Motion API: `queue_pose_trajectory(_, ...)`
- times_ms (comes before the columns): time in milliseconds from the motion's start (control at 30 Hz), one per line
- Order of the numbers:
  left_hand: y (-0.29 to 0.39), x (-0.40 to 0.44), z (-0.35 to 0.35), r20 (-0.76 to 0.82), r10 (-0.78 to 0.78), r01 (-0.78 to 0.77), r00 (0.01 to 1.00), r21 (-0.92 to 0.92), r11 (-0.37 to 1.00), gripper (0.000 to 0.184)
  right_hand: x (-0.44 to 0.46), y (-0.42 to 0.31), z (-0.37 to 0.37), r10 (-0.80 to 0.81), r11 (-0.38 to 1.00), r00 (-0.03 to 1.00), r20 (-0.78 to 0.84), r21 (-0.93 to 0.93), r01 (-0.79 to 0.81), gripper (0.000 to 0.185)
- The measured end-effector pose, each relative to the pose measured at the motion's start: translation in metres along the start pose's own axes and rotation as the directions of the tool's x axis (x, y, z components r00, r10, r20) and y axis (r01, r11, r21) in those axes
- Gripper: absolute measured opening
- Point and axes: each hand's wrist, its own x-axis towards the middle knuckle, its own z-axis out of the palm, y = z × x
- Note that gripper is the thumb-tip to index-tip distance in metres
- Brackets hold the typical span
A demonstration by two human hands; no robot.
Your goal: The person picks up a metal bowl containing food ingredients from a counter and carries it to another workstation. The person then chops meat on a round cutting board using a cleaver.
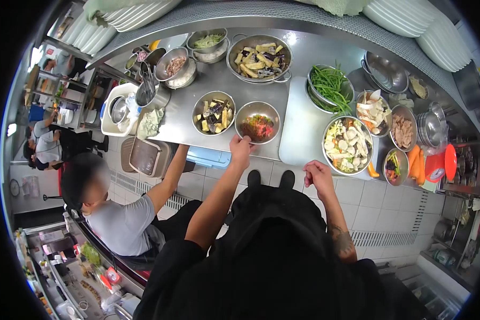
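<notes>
Holding which item, and how?

One steel bowl, round, thin-rimmed, in my left hand: thumb and fingers closed on the near rim, a pinch at the edge.

Contents and finish?

Chopped pieces, small, mixed: red the strongest colour, with flecks of green and some duller brownish bits. They cover the bottom; above them the inner wall shows as bare, greyish metal with a soft shine.

Location?

Just left of the white board, by the near edge of the steel counter. Whether the base rests there or hangs slightly clear, I cannot tell.

And your other hand?

Right hand: just off the board's near edge, fingers loosely curled. Whether they enclose anything, I cannot tell.

Adjoining stock?

Farther left of the board, a smaller bowl of dark-skinned, pale-fleshed chunks. Beyond the board's far left corner, a wide two-handled pan of similar, longer pieces. At the board's right side, long green beans and, nearer, a bowl of white slices with leafy cuttings.
</notes>
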Motion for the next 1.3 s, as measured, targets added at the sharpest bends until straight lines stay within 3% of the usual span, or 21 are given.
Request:
queue_pose_trajectory(67,0.003,-0.023,-0.012,-0.006,0.042,-0.042,0.999,0.037,0.998,0.003,-0.004,-0.003,0.001,-0.021,0.999,0.997,-0.068,0.042,0.023,0.013)
queue_pose_trajectory(200,0.025,-0.074,-0.044,0.052,0.100,-0.101,0.994,0.022,0.995,0.005,-0.013,-0.019,0.015,-0.072,0.997,0.994,-0.080,0.019,0.074,0.013)
queue_pose_trajectory(267,0.053,-0.107,-0.052,0.068,0.216,-0.218,0.974,0.028,0.975,0.009,-0.012,-0.028,0.028,-0.080,0.997,0.995,-0.054,-0.009,0.079,0.013)
queue_pose_trajectory(500,0.120,-0.167,-0.079,0.056,0.330,-0.324,0.942,-0.099,0.941,0.013,-0.003,-0.055,0.084,-0.213,0.943,0.974,0.071,-0.246,0.224,0.014)
queue_pose_trajectory(733,0.148,-0.191,-0.088,0.037,0.372,-0.364,0.928,-0.132,0.922,0.014,-0.004,-0.061,0.129,-0.244,0.896,0.953,0.180,-0.334,0.293,0.014)
queue_pose_trajectory(833,0.150,-0.192,-0.091,0.056,0.373,-0.356,0.926,-0.196,0.913,0.014,-0.010,-0.058,0.137,-0.253,0.878,0.954,0.159,-0.377,0.296,0.015)
queue_pose_trajectory(1300,0.163,-0.190,-0.089,0.174,0.358,-0.336,0.917,-0.142,0.931,0.014,-0.029,-0.046,0.120,-0.264,0.861,0.964,0.038,-0.440,0.253,0.014)
